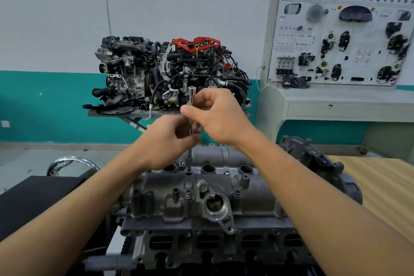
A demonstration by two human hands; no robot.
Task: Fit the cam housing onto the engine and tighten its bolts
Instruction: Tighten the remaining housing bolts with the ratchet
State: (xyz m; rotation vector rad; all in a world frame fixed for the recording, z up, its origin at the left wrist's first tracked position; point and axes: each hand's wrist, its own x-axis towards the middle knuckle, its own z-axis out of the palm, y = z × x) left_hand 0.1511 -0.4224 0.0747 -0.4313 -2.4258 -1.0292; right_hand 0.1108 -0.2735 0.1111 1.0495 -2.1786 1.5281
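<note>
Cam housing (201, 197) sits on top of the engine (212, 244), close in front of the person; what carries the engine is hidden. The left hand (170, 139) has its fingers curled round the lower shaft of a long socket driver (190, 105), whose tip stands in the housing's far row of bolts (227, 172). The right hand (215, 116) pinches the shaft higher up. I'd keep the driver upright and square on the bolt head, and run each bolt snug before final tightening. On the display board (340, 36) at right, the heading is too blurred to read.

Grey shelf (139, 114), display engine (139, 67) atop (background)
</note>
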